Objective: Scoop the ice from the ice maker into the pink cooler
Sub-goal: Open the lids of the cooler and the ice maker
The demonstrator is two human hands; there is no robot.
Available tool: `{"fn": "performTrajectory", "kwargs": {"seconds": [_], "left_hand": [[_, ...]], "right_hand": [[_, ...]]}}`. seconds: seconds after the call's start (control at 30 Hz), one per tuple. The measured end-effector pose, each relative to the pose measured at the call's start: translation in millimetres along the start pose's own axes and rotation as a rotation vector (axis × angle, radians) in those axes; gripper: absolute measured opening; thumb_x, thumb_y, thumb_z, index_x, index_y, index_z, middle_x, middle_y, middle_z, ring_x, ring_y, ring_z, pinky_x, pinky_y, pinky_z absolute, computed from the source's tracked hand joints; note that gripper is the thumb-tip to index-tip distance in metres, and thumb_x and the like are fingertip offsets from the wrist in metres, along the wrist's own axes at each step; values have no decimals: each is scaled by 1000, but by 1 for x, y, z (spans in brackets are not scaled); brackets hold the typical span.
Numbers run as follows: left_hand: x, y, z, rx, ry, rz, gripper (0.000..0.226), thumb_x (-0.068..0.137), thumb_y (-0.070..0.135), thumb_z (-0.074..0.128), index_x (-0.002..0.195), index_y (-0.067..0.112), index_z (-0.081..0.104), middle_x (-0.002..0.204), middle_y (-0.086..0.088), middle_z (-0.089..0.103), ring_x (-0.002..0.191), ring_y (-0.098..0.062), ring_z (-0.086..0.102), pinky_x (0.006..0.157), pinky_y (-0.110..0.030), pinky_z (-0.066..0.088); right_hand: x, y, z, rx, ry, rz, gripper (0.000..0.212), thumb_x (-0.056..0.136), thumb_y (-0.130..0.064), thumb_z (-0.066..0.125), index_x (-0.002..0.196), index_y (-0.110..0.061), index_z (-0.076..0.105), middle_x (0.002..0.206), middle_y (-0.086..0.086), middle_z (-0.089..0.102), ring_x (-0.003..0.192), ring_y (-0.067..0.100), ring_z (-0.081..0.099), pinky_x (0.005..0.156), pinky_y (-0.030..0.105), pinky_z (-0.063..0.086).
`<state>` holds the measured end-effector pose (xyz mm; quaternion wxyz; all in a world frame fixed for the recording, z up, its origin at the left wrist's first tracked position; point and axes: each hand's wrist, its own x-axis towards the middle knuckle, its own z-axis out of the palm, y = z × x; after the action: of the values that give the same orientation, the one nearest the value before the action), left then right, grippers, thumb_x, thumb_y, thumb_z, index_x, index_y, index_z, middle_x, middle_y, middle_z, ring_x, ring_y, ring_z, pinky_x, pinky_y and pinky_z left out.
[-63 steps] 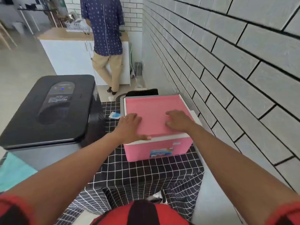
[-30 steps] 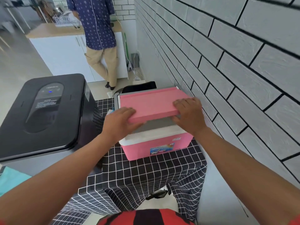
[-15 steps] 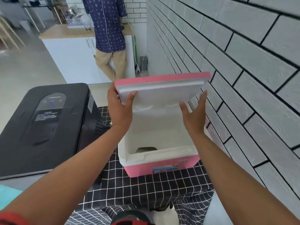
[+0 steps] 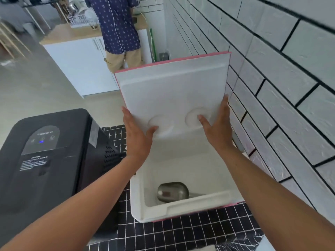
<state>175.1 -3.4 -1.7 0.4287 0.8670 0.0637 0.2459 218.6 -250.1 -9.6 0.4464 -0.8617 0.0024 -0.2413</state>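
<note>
Both hands grip the lid: left hand (image 4: 137, 136) and right hand (image 4: 217, 127) pinch the lid (image 4: 172, 91) by its lower corners, fingers hidden behind. It stands tilted over the open pink cooler (image 4: 155, 212), close to the brick wall (image 4: 272, 87). A metal scoop (image 4: 172, 192) lies inside, handle partly hidden. My ice maker (image 4: 45, 160) sits shut just left, on the worktop (image 4: 181, 232).

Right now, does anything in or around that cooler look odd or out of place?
One thing: a metal scoop lies at the bottom of the open cooler, where the ice should go. Both hands hold the lid up. No spill or damage shows.
</note>
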Motion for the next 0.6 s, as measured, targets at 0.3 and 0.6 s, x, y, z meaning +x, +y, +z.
{"fn": "performTrajectory", "kwargs": {"seconds": [0.3, 0.6], "left_hand": [[20, -6, 10, 205, -132, 6, 71, 102, 21, 41, 152, 2, -7, 160, -15, 0, 147, -28, 8, 116, -23, 9], [42, -13, 21, 509, -335, -158, 62, 101, 24, 32, 149, -7, 9, 151, -23, 25, 125, -41, 44, 97, -43, 39]], "right_hand": [[8, 14, 19, -386, -141, -96, 76, 98, -41, 42, 150, 2, 6, 158, 23, 5, 146, 32, 11, 117, 35, 17], [7, 11, 19, -679, -341, -135, 61, 103, -39, 23, 147, 4, 24, 157, 21, 17, 146, 30, 14, 119, 41, 12]]}}
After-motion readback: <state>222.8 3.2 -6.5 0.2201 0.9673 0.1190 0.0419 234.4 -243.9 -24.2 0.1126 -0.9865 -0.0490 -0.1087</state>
